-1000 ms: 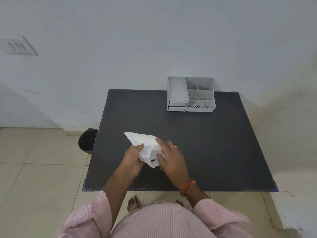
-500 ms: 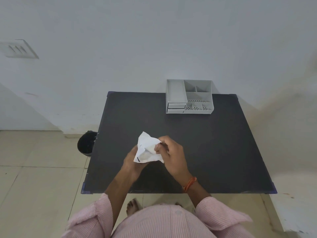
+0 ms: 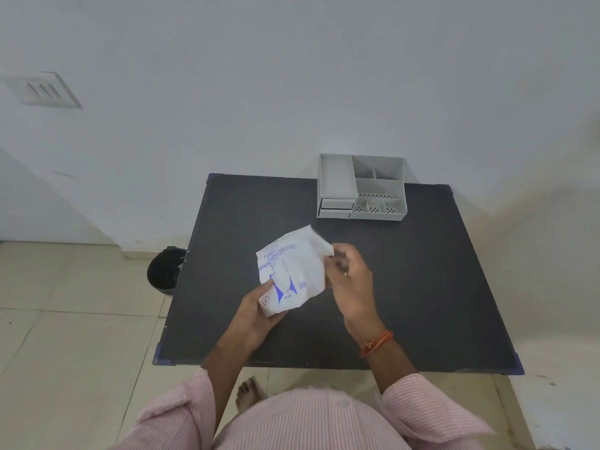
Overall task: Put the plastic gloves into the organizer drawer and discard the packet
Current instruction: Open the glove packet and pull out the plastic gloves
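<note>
A white paper packet (image 3: 293,271) with blue print is held up over the middle of the black table (image 3: 422,287). My left hand (image 3: 259,311) grips its lower left corner from below. My right hand (image 3: 349,277) pinches its upper right edge. The printed side faces me. No gloves show outside the packet. The grey organizer (image 3: 362,186) stands at the table's far edge against the wall, with its small drawer (image 3: 336,204) at the lower left front pushed in.
A black bin (image 3: 164,269) stands on the tiled floor just off the table's left edge. A white wall rises directly behind the table. My bare foot (image 3: 248,393) shows below the near edge.
The packet has been turned and spread out, so its printed face now shows. My right hand shifted from covering the packet to its upper right edge. The camera view moved slightly.
</note>
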